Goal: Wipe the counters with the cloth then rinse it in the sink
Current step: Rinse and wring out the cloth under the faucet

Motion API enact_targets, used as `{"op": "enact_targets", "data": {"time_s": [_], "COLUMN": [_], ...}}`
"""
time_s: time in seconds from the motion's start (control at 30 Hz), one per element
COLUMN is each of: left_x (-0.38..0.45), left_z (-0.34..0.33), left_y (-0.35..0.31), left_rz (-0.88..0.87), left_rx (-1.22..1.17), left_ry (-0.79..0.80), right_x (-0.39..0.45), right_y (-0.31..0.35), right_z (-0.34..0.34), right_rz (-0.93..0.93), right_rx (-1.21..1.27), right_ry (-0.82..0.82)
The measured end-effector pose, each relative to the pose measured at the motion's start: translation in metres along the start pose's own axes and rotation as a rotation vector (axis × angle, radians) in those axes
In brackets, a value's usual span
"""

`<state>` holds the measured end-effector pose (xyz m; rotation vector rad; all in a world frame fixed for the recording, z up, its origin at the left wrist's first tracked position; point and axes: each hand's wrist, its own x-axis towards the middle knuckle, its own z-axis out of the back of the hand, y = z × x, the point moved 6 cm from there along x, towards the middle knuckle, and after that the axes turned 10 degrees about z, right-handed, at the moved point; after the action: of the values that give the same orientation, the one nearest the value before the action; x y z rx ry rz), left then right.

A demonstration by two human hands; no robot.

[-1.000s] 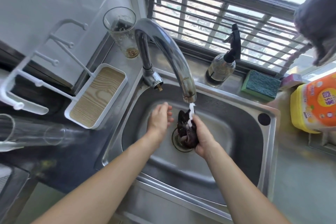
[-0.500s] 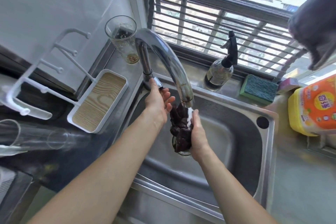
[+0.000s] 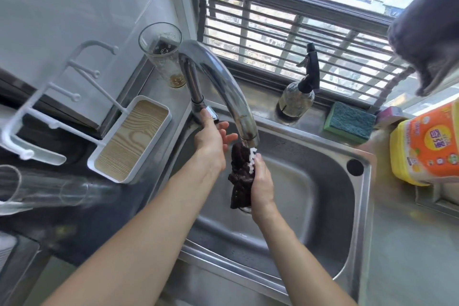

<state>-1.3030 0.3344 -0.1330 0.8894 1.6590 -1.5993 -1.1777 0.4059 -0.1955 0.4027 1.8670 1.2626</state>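
At the far left a white rack point(image 3: 37, 117) holds a wood-grain tray point(image 3: 131, 139); a tall drinking glass point(image 3: 162, 54) stands above it, left of centre. The left hand point(image 3: 210, 141) rests on the faucet point(image 3: 223, 89) lever at centre, fingers loosely spread. Just right, the right hand point(image 3: 262, 186) grips the dark cloth point(image 3: 239, 176), fingers curled round it, under the running water over the steel sink point(image 3: 323, 206). Further right stand a spray bottle point(image 3: 296, 97), a green sponge point(image 3: 350, 122) and a yellow detergent jug point(image 3: 427, 146).

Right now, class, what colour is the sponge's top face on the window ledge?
Dark teal on top of the sponge, over a green layer; head view.
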Motion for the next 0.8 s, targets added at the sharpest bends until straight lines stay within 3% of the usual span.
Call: {"op": "enact_targets", "data": {"time_s": [0.17,0.27,0.4,0.5,0.6,0.8], "left_x": [0.018,0.019,0.02,0.02,0.022,0.025], "left_z": [0.02,0.022,0.023,0.022,0.023,0.033], "left_y": [0.043,0.082,0.098,0.097,0.096,0.076], "left_rz": [-0.08,0.042,-0.048,-0.226,-0.274,-0.438], "left_rx": [0.417,0.518,0.726,0.913,0.896,0.821], "left_ry": [0.273,0.495,0.635,0.515,0.483,0.392], "right_x": [0.007,0.01,0.014,0.013,0.013,0.025], "right_y": [0.019,0.019,0.031,0.041,0.046,0.045], "right_z": [-0.003,-0.002,0.004,0.003,0.006,0.045], "right_rz": [0.076,0.084,0.155,0.166,0.104,-0.083], "right_rx": [-0.069,-0.131,-0.222,-0.205,-0.118,0.14], "right_ry": [0.074,0.062,0.044,0.049,0.039,-0.132]}}
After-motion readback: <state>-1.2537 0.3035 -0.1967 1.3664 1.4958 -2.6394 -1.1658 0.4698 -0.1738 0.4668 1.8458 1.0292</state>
